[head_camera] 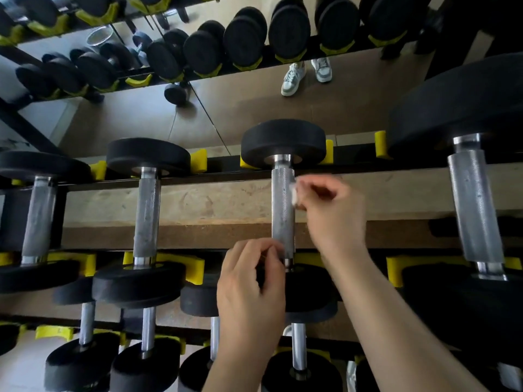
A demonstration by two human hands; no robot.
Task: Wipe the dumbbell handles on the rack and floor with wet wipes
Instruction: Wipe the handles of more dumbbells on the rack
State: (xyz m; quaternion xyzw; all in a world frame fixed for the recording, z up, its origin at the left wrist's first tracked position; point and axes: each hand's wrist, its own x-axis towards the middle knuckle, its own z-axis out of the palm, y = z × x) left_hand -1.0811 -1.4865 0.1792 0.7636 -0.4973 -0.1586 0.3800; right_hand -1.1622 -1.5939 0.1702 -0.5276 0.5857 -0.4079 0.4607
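A black dumbbell with a knurled steel handle [283, 210] lies across the upper tier of the rack [215, 176]. My right hand [331, 213] pinches a small white wet wipe [294, 193] against the right side of that handle, near its far end. My left hand [252, 295] is at the near end of the same handle, fingers curled by the collar. Whether it grips the handle or only touches it is unclear; the near weight head is partly hidden behind both hands.
More dumbbells [147, 213] sit left and right on yellow cradles [195, 268]. A lower tier holds smaller dumbbells [298, 346]. A mirror [254, 103] behind the rack reflects the dumbbells and a pair of white sneakers [294, 76].
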